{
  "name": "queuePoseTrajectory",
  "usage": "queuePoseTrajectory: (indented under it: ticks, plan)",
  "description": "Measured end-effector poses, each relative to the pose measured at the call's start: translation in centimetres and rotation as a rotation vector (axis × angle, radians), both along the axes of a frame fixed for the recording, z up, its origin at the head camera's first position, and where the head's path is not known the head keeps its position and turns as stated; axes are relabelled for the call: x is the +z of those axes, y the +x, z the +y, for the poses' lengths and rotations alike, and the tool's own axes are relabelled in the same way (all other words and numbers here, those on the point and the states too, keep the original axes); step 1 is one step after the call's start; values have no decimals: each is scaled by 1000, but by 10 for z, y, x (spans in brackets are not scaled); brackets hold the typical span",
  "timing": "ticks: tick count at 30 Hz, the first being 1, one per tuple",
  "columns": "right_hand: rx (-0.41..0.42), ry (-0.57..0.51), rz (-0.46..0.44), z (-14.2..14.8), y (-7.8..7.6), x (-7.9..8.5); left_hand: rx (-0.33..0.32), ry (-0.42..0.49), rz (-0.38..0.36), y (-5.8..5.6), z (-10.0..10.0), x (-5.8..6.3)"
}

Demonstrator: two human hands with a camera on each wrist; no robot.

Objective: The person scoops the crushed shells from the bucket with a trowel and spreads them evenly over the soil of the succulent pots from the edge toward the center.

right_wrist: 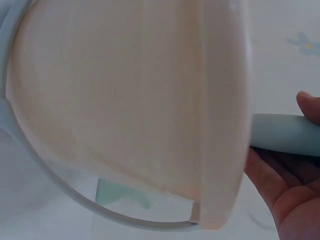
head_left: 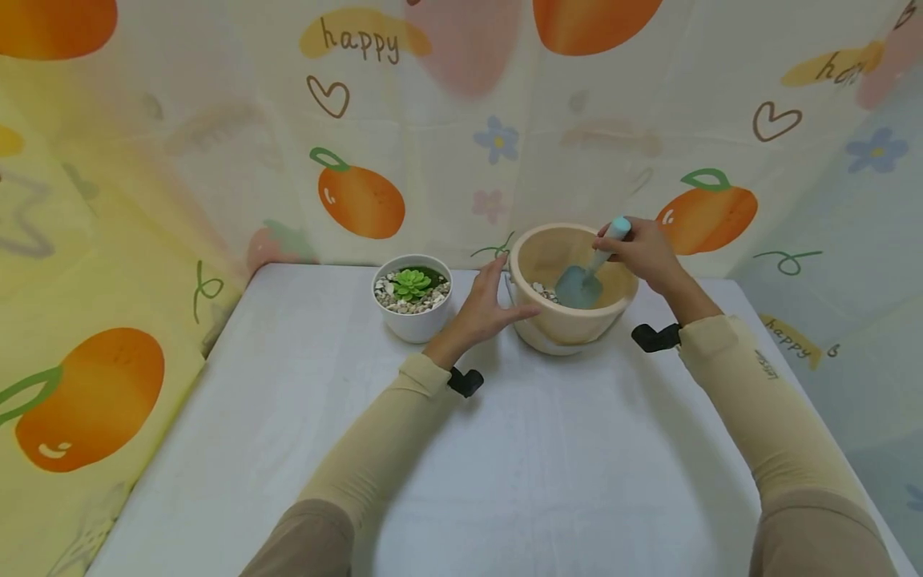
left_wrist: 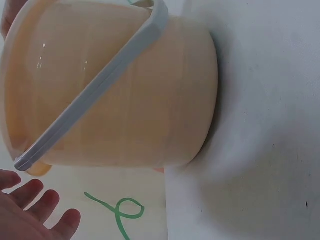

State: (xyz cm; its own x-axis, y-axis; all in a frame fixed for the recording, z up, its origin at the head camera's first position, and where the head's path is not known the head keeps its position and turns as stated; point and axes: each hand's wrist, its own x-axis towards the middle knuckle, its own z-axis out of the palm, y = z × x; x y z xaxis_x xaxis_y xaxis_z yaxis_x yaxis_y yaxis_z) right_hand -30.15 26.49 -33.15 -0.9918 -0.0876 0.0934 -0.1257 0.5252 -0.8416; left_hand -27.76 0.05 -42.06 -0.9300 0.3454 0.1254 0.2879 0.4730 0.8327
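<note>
A cream-coloured bucket (head_left: 570, 327) with a grey carry handle (left_wrist: 95, 95) stands on the table at the back. Inside lie some pebbles (head_left: 542, 291), against the left side. My right hand (head_left: 649, 255) grips the light-blue handle of a small trowel (head_left: 577, 287), whose blade points down into the bucket. The right wrist view shows the trowel handle (right_wrist: 282, 134) beyond the rim, with fingers beneath it. Beside the bucket's left rim, my left hand (head_left: 485, 312) has its fingers and thumb spread, the thumb overlapping the bucket wall in the head view. The trowel holds no visible pebbles.
Left of the bucket stands a white pot (head_left: 414, 327) with a green succulent (head_left: 413, 284) set among pebbles. A white cloth covers the table (head_left: 505, 465). Patterned fabric (head_left: 433, 120) hangs close behind the bucket and along both sides.
</note>
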Motion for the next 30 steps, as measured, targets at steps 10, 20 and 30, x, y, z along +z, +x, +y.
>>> queuePoseTrajectory:
  ticks: [10, 20, 30]
  plan:
    - [180, 368, -37, -11, -9, -16, 2, -31, -2, -2, 7, -1]
    - [198, 394, -130, -17, -18, -15, 15, -101, 68, -6, 8, -2]
    - [63, 278, -208, -20, -18, -19, 10, -115, 89, -10, 12, 1]
